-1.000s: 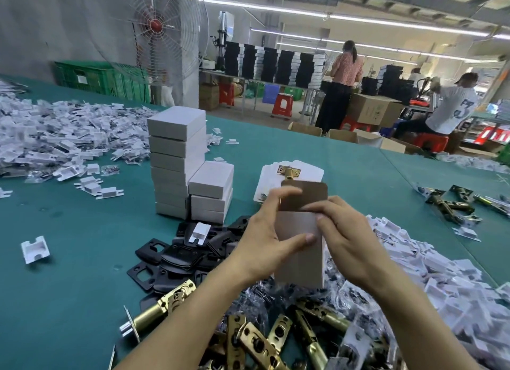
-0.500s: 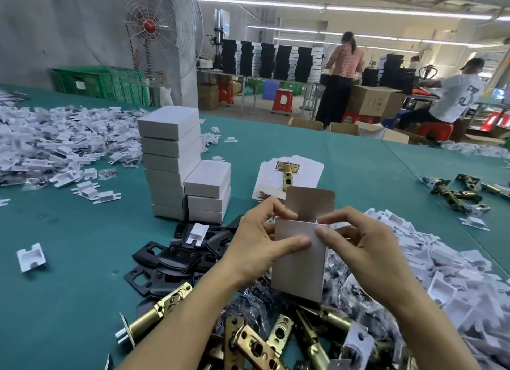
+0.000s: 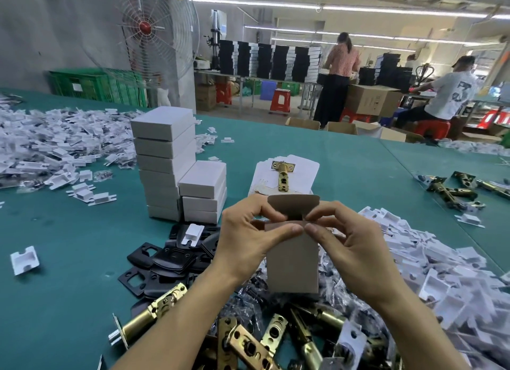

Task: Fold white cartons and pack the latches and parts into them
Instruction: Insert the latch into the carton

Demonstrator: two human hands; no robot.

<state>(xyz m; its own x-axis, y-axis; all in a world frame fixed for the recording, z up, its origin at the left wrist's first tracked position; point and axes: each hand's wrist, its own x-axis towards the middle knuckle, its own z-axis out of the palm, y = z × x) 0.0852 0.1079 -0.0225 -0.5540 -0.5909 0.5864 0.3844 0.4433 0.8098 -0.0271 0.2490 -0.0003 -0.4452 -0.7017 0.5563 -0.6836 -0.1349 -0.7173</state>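
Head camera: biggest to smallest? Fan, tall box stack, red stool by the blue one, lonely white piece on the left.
1. fan
2. tall box stack
3. red stool and lonely white piece look alike; the stool is farther away.

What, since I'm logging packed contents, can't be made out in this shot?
All in the head view:
1. Inside of the carton: hidden by its own near wall, so its contents are unknown.
2. Its side flaps: covered by the left hand and right hand.
3. Nearest latches: cut off by the bottom edge.
4. Print on the far cardboard box: too small to read.
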